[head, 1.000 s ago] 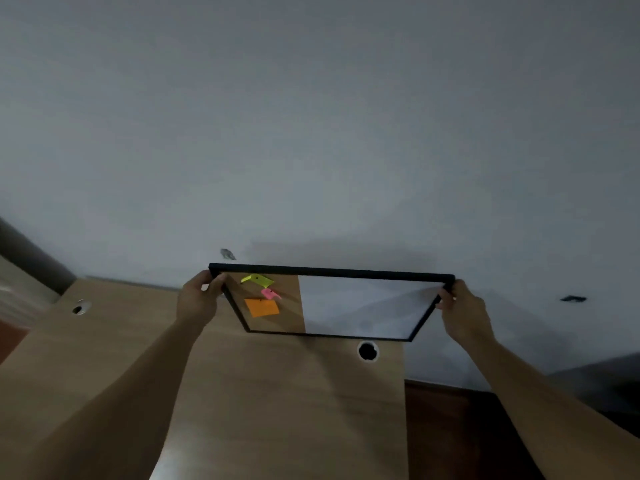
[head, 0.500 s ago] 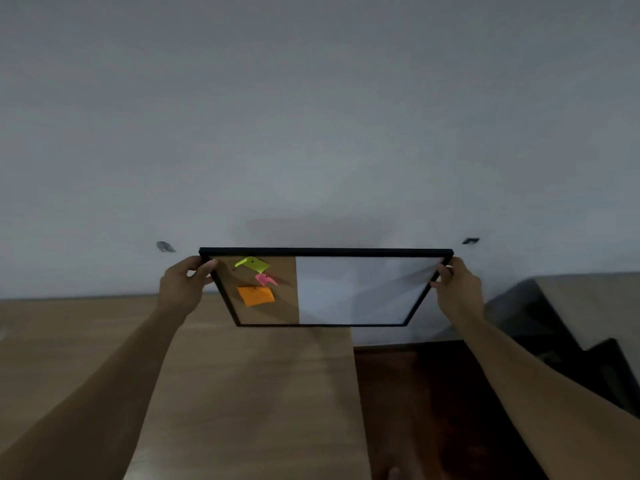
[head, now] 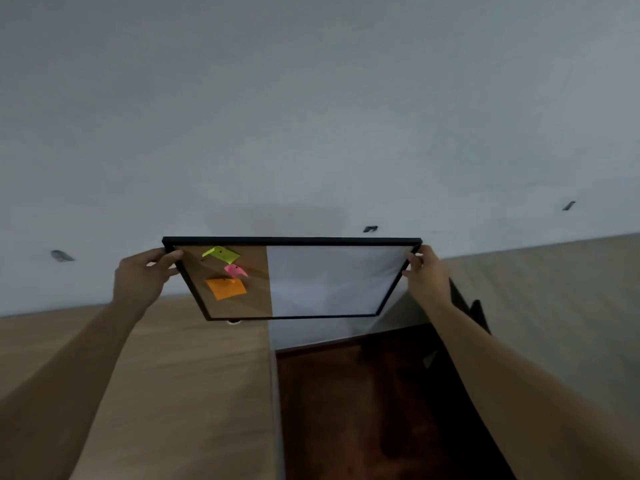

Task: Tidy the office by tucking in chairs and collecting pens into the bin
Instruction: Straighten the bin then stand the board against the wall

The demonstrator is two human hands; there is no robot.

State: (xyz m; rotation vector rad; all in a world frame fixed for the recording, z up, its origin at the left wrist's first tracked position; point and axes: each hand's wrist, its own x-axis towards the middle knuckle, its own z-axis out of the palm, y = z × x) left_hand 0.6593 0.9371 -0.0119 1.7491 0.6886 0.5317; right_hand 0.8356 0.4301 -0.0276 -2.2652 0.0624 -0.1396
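Note:
I hold a black-framed board (head: pixel 332 282) up in front of the grey wall, tilted with its top edge toward the wall. Its left part is cork with a yellow note (head: pixel 221 254), a pink note (head: pixel 235 270) and an orange note (head: pixel 225 288); its right part is white. My left hand (head: pixel 143 278) grips the upper left corner of the frame. My right hand (head: pixel 427 275) grips the upper right corner. No pens, bin or chairs are in view.
A wooden desk (head: pixel 173 393) lies below on the left, with a cable hole (head: pixel 234 321) just under the board. A second desk (head: pixel 554 306) stands at the right. Dark floor (head: pixel 363 410) shows between them. Small dark marks (head: pixel 370 229) dot the wall.
The view has swung right: the left desk shifted leftward, the right desk fills more of the frame, and the board sits over the gap. Both hands kept their grip.

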